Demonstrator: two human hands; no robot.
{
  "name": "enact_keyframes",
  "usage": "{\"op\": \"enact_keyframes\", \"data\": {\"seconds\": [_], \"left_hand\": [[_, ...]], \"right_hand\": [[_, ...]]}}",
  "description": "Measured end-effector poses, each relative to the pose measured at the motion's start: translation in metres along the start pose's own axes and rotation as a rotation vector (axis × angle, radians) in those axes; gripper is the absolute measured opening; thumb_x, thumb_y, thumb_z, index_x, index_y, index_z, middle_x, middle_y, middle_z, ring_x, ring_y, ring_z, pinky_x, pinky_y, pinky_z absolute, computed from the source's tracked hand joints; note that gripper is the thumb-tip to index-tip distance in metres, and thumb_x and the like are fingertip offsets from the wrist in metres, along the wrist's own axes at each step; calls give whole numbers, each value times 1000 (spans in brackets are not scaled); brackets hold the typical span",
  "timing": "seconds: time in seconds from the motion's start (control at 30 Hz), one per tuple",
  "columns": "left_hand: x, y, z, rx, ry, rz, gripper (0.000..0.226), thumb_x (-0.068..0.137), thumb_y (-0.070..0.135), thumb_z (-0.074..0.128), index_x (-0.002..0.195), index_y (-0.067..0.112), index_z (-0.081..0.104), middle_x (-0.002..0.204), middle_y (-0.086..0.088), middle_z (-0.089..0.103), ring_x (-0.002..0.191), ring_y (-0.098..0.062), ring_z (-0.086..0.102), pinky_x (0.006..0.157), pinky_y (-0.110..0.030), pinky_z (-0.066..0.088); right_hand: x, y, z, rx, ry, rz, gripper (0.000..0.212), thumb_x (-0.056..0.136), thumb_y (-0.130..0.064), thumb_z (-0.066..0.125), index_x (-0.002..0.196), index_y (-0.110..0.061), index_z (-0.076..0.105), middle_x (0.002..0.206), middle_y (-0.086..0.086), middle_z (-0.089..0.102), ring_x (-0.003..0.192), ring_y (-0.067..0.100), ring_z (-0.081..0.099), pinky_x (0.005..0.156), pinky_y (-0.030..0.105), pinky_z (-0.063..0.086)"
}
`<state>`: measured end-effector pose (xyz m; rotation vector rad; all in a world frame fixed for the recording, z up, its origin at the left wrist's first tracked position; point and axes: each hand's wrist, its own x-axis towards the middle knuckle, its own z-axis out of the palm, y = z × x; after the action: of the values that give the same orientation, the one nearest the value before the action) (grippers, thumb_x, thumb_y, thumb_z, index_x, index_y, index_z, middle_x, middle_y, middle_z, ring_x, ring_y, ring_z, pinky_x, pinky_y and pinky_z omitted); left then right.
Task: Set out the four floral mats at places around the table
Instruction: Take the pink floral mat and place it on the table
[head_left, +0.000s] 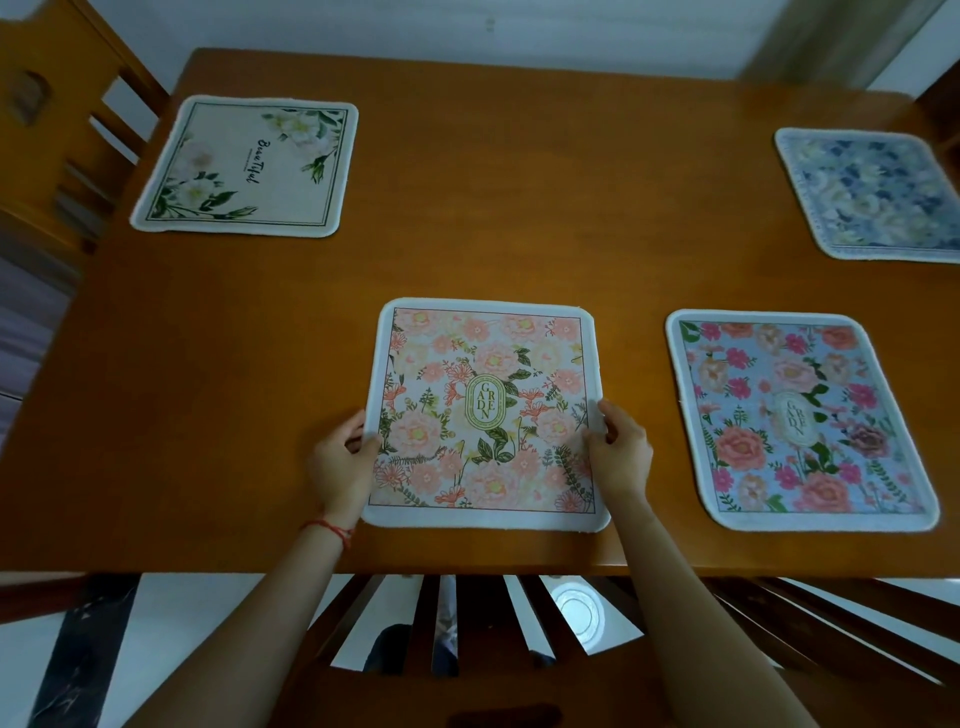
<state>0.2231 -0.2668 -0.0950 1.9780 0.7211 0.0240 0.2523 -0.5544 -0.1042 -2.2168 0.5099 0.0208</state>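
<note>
Table (467, 218): orange-brown wood, four mats flat on top, none overlapping.
Peach mat (485, 415): near edge, centre; pale border, peach flowers, oval "GARDEN" emblem in the middle; lower edge just inside the table's near edge.
Left hand (340, 460): at the peach mat's left edge, lower half; thumb on top of the border, fingers curled at the edge, pinching it. Red cord (330, 530) round the wrist.
Right hand (621, 449): at the peach mat's right edge, opposite the left; fingers curled over the border, gripping it.
Pink mat (800, 421): near edge, right of the peach mat, apart from it; blue ground, pink and coral flowers, same oval emblem; skewed slightly.
White mat (244, 166): far left corner; cream, white blooms in two corners, script lettering down the middle.
Blue mat (878, 192): far right, partly cut by the frame edge; blue-white flowers, blurred.
Chairs: one back (47, 135) beside the far left corner; slatted back (467, 623) below the near edge, between the forearms.
</note>
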Motion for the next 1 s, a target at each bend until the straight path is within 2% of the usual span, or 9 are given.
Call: {"op": "enact_keyframes", "data": {"seconds": [0.2,0.67,1.0], "left_hand": [[4,4,0,4,-7,-8,41,84,3,61,124,1,53,118,-18,62,103,-30,61,87,-50,52],[1,2,-3,19,-31,-2,41,85,2,59,125,0,51,120,-18,61,104,-31,61,87,-49,52],[-1,2,-4,20,-42,-7,42,85,4,59,126,0,50,123,-18,60,105,-31,60,87,-49,52]], "right_hand": [[4,1,4,5,-3,5,40,82,-7,57,122,-13,55,120,5,62,109,29,56,87,49,51],[4,-2,1,-29,-7,-25,40,83,-5,58,123,-8,56,125,7,60,114,28,54,93,47,49],[-1,-8,-1,-30,-44,12,43,84,-6,57,126,-12,53,127,6,59,115,28,53,92,48,49]]}}
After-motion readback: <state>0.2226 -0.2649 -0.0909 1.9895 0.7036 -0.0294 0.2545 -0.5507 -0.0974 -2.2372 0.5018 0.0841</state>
